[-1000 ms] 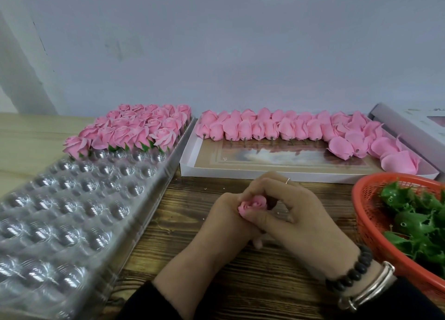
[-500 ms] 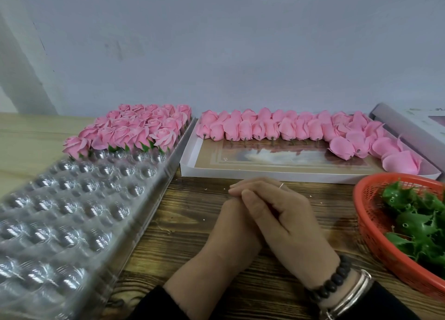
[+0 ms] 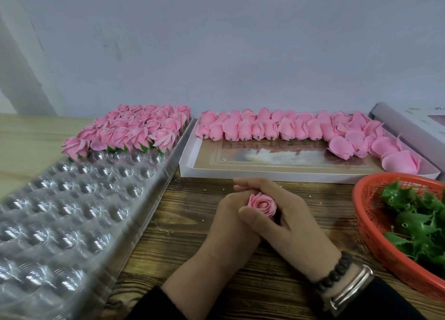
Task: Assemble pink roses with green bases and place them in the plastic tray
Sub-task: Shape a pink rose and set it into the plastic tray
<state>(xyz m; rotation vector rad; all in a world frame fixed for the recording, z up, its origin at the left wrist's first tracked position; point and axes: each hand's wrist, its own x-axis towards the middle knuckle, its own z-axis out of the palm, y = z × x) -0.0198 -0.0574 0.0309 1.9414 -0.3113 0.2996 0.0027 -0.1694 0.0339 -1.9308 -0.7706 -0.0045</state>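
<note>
Uncovered again after being hidden under closed fingers half a second earlier, a pink rose (image 3: 262, 205) is shown face-up between both hands at the middle of the worktop (image 3: 183, 223). It is grasped by the left hand (image 3: 228, 225) from the near and left side and by the right hand (image 3: 286, 213), whose fingers are curled over it from the far side; each grip is closed on the flower. No green base can be seen under the bloom, being hidden by the hands, so whether the two parts are already joined cannot be told; the cupped hold looks suited to pressing one into the other. Supplies are laid within easy reach: loose pink rose heads (image 3: 284, 129) are lined along the far edge of a shallow white box (image 3: 265, 172), and green bases (image 3: 416, 223) are heaped in an orange basket (image 3: 368, 223) at the right. At the left, the clear plastic tray (image 3: 72, 211) is filled only at its far end, where finished roses (image 3: 134, 129) are packed in rows, with many dimpled cells left open nearer the person. A dark wood-grain surface is seen underfoot of the work, paler wood beyond the tray, and a plain grey-white wall behind. A bead bracelet (image 3: 337, 274) and metal bangle are worn on the right wrist.
</note>
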